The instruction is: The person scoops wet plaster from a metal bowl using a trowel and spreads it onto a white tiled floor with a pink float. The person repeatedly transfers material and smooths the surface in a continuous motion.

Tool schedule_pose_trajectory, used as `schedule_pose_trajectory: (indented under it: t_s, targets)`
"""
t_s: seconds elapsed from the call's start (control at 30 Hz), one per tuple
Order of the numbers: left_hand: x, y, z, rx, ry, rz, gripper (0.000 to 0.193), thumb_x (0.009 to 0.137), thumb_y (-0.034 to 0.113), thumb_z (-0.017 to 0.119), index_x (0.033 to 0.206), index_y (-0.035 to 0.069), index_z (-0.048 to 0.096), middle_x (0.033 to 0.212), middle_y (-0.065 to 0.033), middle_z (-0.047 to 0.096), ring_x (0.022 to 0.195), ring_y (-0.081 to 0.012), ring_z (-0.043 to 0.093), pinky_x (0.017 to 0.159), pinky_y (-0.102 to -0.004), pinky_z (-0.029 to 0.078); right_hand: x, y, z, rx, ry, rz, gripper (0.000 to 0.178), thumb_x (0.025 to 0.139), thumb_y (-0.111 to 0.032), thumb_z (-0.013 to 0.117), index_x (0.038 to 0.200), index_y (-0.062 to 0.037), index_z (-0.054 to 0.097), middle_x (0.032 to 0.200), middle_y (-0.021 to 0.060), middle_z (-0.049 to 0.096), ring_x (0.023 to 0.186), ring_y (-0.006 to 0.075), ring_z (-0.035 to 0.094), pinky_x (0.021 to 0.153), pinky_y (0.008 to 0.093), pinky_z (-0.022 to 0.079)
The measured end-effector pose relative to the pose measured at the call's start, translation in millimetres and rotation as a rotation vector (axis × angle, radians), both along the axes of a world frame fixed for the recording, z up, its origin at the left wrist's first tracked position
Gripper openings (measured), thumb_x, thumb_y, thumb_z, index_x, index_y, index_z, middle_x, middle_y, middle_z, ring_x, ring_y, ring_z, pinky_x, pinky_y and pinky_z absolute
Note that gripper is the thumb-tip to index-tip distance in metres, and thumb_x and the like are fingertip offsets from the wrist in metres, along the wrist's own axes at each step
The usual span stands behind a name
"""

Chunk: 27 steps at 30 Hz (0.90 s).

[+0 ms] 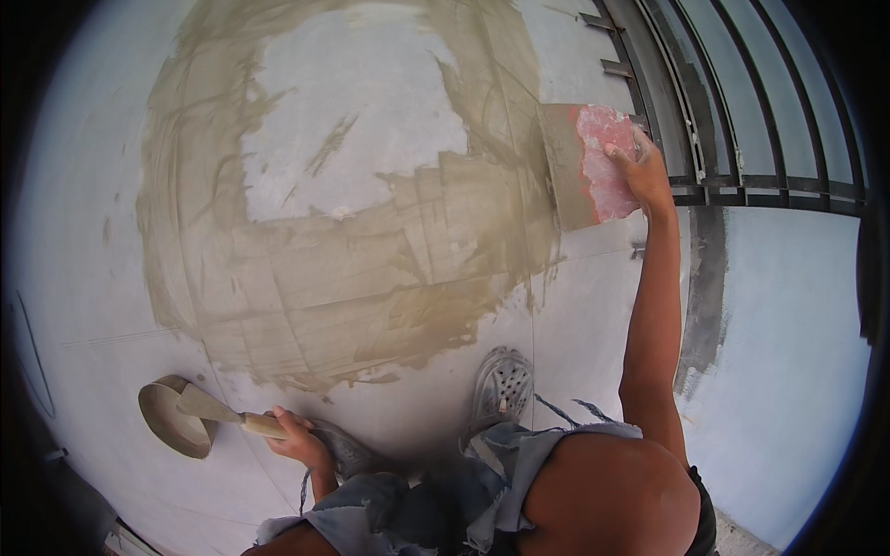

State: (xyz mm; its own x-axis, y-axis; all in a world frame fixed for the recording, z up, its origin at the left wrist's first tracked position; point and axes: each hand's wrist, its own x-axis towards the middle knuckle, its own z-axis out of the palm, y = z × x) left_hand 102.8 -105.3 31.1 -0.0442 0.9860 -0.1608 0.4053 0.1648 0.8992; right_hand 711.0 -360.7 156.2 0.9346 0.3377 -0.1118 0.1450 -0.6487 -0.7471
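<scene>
My right hand (647, 176), its arm stretched out to the far right, grips the edge of a flat rectangular spreader (607, 162). That plate is pinkish red on the held side and coated with greenish-beige putty on the other. It lies over the right edge of a broad ring of smeared putty (324, 264) on a white panel surface (362, 83). At the lower left, my left hand (298, 439) is closed round the wooden handle of a putty knife (215, 408). The knife's smeared blade reaches over the rim of a round, shallow pan (162, 429), coated inside with putty.
Dark metal bars (742, 102) form a grille at the far right, with short brackets (616, 69) sticking out. Below it runs a grey strip (705, 306) beside a pale panel (788, 343). My grey clog (502, 385) and bent knees in frayed denim are near the bottom.
</scene>
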Motion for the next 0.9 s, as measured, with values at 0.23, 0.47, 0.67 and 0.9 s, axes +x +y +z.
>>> schedule_pose_trajectory:
  t_s: [0.23,0.47,0.67,0.9]
  targets:
    - [2,3,11,-0.013,-0.033,0.018,0.027,0.110,0.025,0.062,0.096,0.005,0.050,0.073,-0.0015,0.049,0.054,-0.0090,0.044,0.050,-0.0280,0.039,54,27,-46,0.117,0.178,0.078,0.061,0.097,-0.014,0.081,0.152,0.0014,0.058,0.130,0.0119,0.074,0.114,0.0186,0.070,0.101,0.0338,0.056]
    - [7,-2,8,-0.040,-0.008,0.042,0.026,0.109,0.024,0.063,0.098,0.003,0.051,0.073,-0.0032,0.051,0.055,-0.0108,0.046,0.050,-0.0286,0.040,115,72,-58,-0.055,0.177,0.295,0.061,0.097,-0.021,0.081,0.151,0.0000,0.061,0.127,0.0121,0.076,0.109,0.0190,0.072,0.098,0.0350,0.058]
    - [-8,-3,-1,-0.065,-0.022,0.029,0.028,0.108,0.026,0.067,0.103,0.002,0.052,0.073,-0.0030,0.051,0.056,-0.0110,0.048,0.052,-0.0288,0.042,15,85,-118,-0.046,0.148,0.522,0.063,0.096,-0.025,0.082,0.148,0.0042,0.061,0.132,0.0139,0.073,0.118,0.0172,0.069,0.101,0.0343,0.056]
    - [-16,2,-8,-0.102,-0.188,-0.014,0.028,0.106,0.022,0.071,0.108,0.001,0.052,0.078,-0.0057,0.057,0.056,-0.0128,0.054,0.052,-0.0291,0.045,-133,176,-75,0.449,0.802,0.329,0.070,0.097,-0.018,0.083,0.154,0.0059,0.050,0.137,0.0153,0.069,0.121,0.0191,0.068,0.104,0.0369,0.057]
